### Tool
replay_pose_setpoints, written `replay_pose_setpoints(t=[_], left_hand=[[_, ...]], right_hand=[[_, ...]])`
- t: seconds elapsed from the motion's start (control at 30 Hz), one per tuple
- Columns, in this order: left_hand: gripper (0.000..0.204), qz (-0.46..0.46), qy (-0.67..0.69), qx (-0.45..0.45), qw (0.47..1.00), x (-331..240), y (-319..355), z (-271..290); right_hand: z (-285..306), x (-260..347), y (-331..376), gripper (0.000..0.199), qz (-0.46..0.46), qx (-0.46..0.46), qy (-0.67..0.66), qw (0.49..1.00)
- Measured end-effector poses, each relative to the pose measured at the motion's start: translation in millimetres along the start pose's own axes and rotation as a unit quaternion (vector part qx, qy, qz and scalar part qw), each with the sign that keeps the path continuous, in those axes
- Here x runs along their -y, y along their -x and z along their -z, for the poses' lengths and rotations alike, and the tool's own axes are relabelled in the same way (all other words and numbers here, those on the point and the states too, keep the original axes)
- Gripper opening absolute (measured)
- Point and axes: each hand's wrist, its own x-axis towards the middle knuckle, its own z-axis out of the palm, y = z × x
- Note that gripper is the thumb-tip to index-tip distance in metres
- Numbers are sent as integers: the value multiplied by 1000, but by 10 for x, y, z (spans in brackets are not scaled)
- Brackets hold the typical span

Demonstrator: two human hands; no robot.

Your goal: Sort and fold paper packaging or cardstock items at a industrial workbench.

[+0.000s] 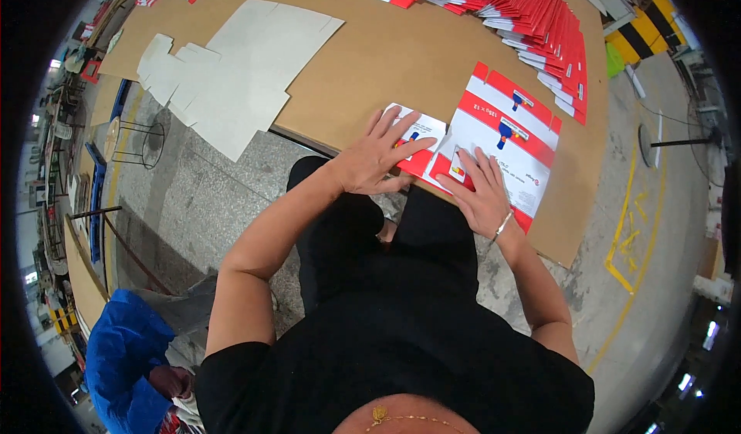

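A flat red-and-white printed carton (pixel 478 119) lies on the brown board tabletop (pixel 386 71) in front of me. My left hand (pixel 376 155), fingers spread, rests on the carton's left flap (pixel 429 129) near the table's front edge. Its thumb reaches toward that edge. My right hand (pixel 482 191) lies over the lower middle of the carton beside a small printed panel, fingers stretched out. Neither hand grips anything that I can see. The carton's parts under my palms are hidden.
Many red-and-white flat cartons (pixel 540 40) fan out along the table's far right. Plain grey-white cardboard sheets (pixel 247 56) overhang the table's left front edge. A blue covered bundle (pixel 127 357) is at lower left, near a metal stand (pixel 143 141). Yellow lines (pixel 629 241) mark the floor at right.
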Motion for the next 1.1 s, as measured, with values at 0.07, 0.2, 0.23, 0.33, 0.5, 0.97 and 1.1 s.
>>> replay_pose_setpoints(t=[0.07,0.2,0.23,0.33,0.5,0.97,1.1], left_hand=[[61,0,-9,0,1000,7,1,-35],[56,5,-91,13,996,-13,-9,-113],[56,5,-89,15,996,-30,-12,-121],[53,30,-117,8,993,-72,-11,-151],[54,83,-144,32,986,-150,-49,-199],[58,101,-153,-11,983,-227,-98,-264],[56,93,-150,-30,984,-241,-108,-280]], right_hand=[[-4,-9,4,53,-2,4,4,1000],[0,-3,-8,49,3,21,6,1000],[12,5,-20,48,10,31,23,999],[58,18,-36,46,10,40,17,999],[-3,10,-24,46,1,37,21,999],[-94,45,5,51,-55,-3,-16,998],[-83,57,-12,51,-58,5,-25,998]])
